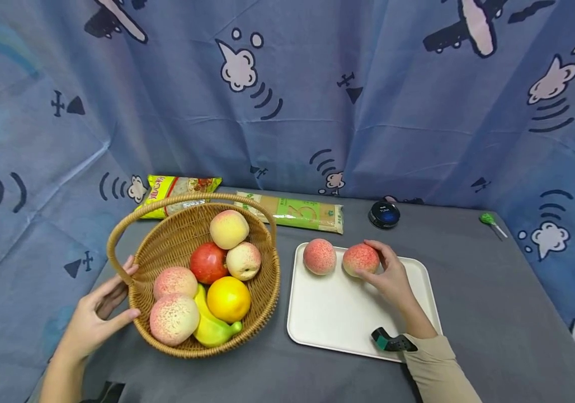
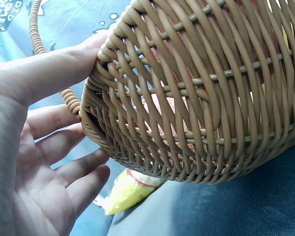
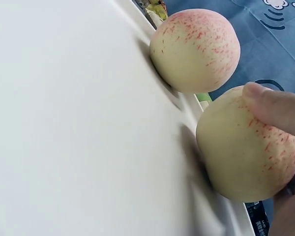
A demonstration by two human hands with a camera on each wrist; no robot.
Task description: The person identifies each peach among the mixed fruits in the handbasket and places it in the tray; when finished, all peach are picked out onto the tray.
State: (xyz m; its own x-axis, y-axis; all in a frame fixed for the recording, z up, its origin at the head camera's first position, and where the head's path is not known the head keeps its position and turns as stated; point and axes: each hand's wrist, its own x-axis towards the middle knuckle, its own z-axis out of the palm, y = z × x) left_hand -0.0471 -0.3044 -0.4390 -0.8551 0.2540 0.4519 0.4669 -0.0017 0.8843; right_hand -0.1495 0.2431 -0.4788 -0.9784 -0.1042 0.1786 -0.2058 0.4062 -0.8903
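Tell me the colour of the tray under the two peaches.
The tray is plain white; the head view shows it best.

- Left hand (image 2: 34, 147) sits against the wicker basket (image 2: 201, 98), palm facing the weave, fingers straight and slightly spread.
- Thumb (image 2: 49, 69) lies along the basket's rim, touching it.
- Beaded-looking basket handle (image 2: 37, 34) runs up behind the thumb and meets the rim near the fingers.
- Pink-and-pale fruit shows through the gaps in the weave; too hidden to name.
- Basket stands on a grey tabletop (image 2: 226, 206).
- Yellow packet (image 2: 130, 189) lies beyond the basket's base, past the fingertips.
- Blue patterned cloth (image 2: 78, 19) behind.
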